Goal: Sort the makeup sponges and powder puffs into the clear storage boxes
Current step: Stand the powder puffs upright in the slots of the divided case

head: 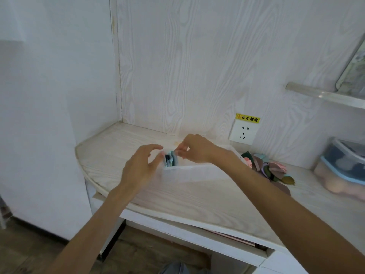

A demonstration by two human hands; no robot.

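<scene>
A clear storage box [195, 174] sits in the middle of the white desk. At its left end a few flat powder puffs [170, 159] in teal, dark blue and light blue stand on edge. My left hand [141, 167] rests against the box's left end, fingers relaxed and spread. My right hand [194, 149] reaches over the box and pinches the top of the teal puff. A loose pile of puffs [266, 168] in pink, mauve, olive and light blue lies on the desk to the right of the box.
At the far right stands a blue-rimmed clear box [343, 165] holding peach sponges and dark puffs. A wall socket [242, 132] with a yellow warning label sits behind. A glass shelf [324, 94] juts out upper right. The desk's curved edge [83, 169] is at left.
</scene>
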